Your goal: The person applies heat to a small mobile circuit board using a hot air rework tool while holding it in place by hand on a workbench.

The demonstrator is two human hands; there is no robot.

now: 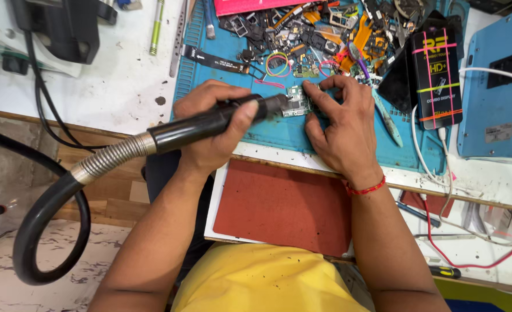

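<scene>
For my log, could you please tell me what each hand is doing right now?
Left hand: closed around the black hot-air tool handle.
Right hand: fingertips pressing the small green circuit board.

This is a small repair workshop for phones and electronics. A blue work mat (pixel 302 136) covers the bench (pixel 111 86), and on it lies a heap of small parts (pixel 319 34): flex cables, frames and tiny boards. A boxed phone screen (pixel 436 78) stands beside. Wires (pixel 441 173), tweezers (pixel 178 37) and a black hose (pixel 54 208) are around the bench.
</scene>
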